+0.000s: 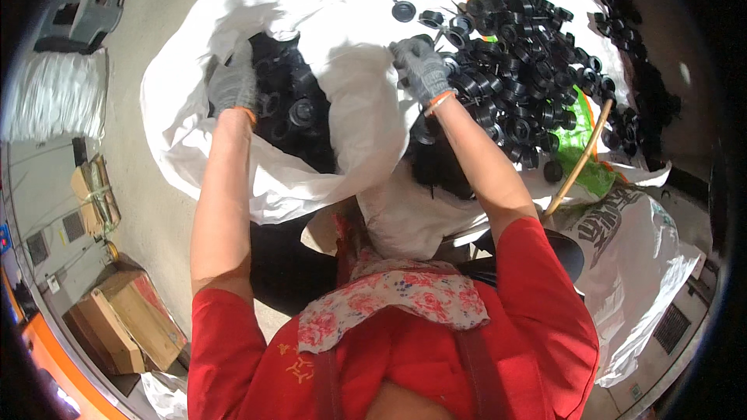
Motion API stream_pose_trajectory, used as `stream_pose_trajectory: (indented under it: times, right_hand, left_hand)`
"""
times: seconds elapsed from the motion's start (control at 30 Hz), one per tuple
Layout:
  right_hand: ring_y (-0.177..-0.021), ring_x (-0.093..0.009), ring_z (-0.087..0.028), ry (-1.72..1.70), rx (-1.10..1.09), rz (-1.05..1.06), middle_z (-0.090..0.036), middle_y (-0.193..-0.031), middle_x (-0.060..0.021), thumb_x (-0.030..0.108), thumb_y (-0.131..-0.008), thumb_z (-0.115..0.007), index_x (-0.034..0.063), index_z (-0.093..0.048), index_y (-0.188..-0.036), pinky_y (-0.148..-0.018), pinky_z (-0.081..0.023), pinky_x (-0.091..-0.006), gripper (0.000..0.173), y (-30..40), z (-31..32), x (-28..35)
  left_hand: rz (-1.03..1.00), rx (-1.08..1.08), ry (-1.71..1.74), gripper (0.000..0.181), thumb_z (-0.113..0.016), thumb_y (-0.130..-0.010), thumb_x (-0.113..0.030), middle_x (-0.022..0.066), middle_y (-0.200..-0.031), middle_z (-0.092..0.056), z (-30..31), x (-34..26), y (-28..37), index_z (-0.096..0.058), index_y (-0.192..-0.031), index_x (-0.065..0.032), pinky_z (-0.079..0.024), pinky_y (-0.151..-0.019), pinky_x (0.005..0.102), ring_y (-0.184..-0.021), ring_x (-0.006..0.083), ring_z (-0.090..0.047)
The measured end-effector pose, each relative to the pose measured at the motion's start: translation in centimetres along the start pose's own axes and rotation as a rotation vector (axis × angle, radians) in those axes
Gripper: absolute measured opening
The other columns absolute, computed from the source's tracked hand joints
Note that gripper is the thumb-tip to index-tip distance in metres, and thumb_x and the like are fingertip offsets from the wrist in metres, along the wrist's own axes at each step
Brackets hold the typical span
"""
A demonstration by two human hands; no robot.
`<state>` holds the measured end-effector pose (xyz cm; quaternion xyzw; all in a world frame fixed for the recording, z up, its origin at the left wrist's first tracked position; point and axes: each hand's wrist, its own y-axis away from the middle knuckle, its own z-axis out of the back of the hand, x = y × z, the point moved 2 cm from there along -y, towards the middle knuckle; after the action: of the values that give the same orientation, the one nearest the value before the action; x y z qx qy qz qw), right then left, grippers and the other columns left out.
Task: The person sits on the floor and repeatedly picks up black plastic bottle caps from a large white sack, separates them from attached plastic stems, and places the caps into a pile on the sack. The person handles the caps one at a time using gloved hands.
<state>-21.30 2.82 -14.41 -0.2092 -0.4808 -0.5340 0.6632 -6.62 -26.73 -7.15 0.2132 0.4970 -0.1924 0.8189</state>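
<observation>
A large white woven sack [362, 99] lies with its mouth spread wide, and black plastic ring-shaped parts [302, 112] show in its shaded inside. My left hand [234, 79], in a grey knit glove with an orange cuff, reaches into the mouth against the left wall; its fingertips are hidden. At the sack's right rim is my right hand [421, 64], gloved alike, its fingers curled between the white cloth and a heap of black plastic parts [519, 64]. Whether those fingers pinch the cloth or a part cannot be made out.
The heap rests on a white sheet with green and orange bands [575, 128]. A thin wooden stick [580, 157] leans at its right edge. A printed white sack [630, 274] stands lower right. Cardboard boxes [134, 321], a flat bundle [96, 192] and a grey plastic piece [99, 9] lie left.
</observation>
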Motion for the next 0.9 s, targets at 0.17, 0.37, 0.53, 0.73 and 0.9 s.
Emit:
stream_pose_trajectory:
  times: [0.17, 0.37, 0.53, 0.73, 0.9]
  right_hand:
    - [-0.106, -0.035, -0.055, 0.518, 0.026, 0.116, -0.058, -0.113, -0.0193, 0.044, -0.079, -0.057, 0.0111, -0.060, -0.110, -0.090, -0.043, -0.0456, 0.045, -4.4, 3.2, -4.8]
    - [-0.137, -0.038, -0.011, 0.967, 0.508, -0.094, -0.009, -0.150, -0.0152, 0.066, -0.064, -0.057, 0.0260, -0.036, -0.138, -0.102, -0.012, -0.0656, 0.086, 2.9, 4.4, -3.7]
    - [-0.137, -0.034, -0.014, 0.962, 0.590, -0.068, -0.012, -0.150, -0.0144, 0.064, -0.062, -0.061, 0.0176, -0.045, -0.132, -0.103, -0.013, -0.0650, 0.085, 3.8, 5.1, -4.7]
    - [-0.128, -0.035, -0.032, 0.923, 0.645, -0.001, -0.050, -0.127, -0.0101, 0.060, -0.063, -0.065, 0.0158, -0.052, -0.123, -0.102, -0.017, -0.0621, 0.076, 5.9, 6.5, -6.1]
    - [-0.113, -0.037, -0.048, 0.809, 0.617, 0.117, -0.062, -0.109, -0.0142, 0.054, -0.069, -0.066, 0.0126, -0.054, -0.119, -0.094, -0.038, -0.0442, 0.066, 9.0, 7.5, -7.0]
  left_hand:
    - [-1.028, 0.897, -1.957, 0.020, -0.052, -0.083, -0.022, 0.0012, -0.086, -0.067, -10.0, 0.0, 8.9, -0.071, -0.084, -0.0157, -0.045, -0.060, 0.0346, -0.080, 0.0182, -0.064]
    - [-0.703, 1.209, -1.883, 0.050, -0.030, -0.093, -0.040, 0.0074, -0.151, -0.012, -7.1, 7.6, 9.9, -0.031, -0.140, -0.0245, -0.011, -0.098, 0.0700, -0.138, 0.0384, -0.010]
    - [-1.031, 0.669, -2.065, 0.044, -0.030, -0.092, -0.043, 0.0082, -0.147, -0.026, -6.2, 9.9, 0.2, -0.039, -0.132, -0.0278, -0.011, -0.101, 0.0645, -0.136, 0.0348, -0.017]
    - [-0.349, 0.771, -1.812, 0.060, -0.050, -0.085, -0.043, 0.0131, -0.139, -0.035, -6.3, -2.8, -6.8, -0.040, -0.134, -0.0105, -0.032, -0.101, 0.0320, -0.125, 0.0255, -0.037]
    - [-0.666, 0.767, -1.058, 0.060, -0.051, -0.081, -0.051, 0.0157, -0.126, -0.053, -16.4, -9.5, -7.0, -0.054, -0.122, -0.0064, -0.038, -0.098, 0.0366, -0.115, 0.0276, -0.050]
